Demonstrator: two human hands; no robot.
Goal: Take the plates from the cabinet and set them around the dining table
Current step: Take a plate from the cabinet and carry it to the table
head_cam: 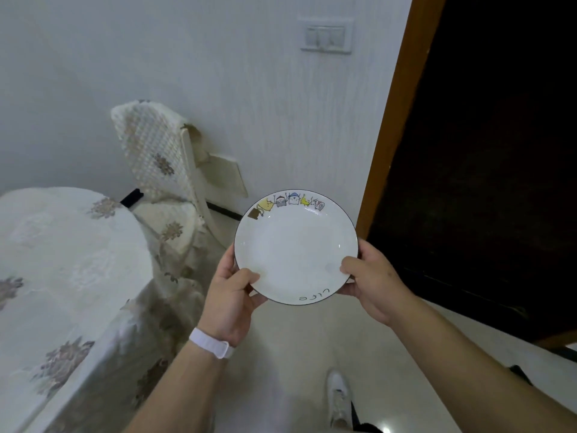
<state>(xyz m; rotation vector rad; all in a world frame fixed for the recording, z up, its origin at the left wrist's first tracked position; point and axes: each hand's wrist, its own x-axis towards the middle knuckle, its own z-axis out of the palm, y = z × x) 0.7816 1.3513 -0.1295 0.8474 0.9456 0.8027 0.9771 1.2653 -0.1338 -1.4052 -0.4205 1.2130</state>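
Right of the cloth-covered table (62, 245) and chair (162, 170), the left hand (231, 295) and right hand (371, 282) each grip one side of a white plate (293, 248), held level above the floor (299, 339) before a dark doorway (487, 151).

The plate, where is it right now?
In the head view the plate is in the air at centre, gripped by the left hand and right hand, right of the dining table.

1 head-worn wide-angle view, looking forward and down, close above the plate (296, 248), wall (249, 89) ahead, floor (296, 339) below
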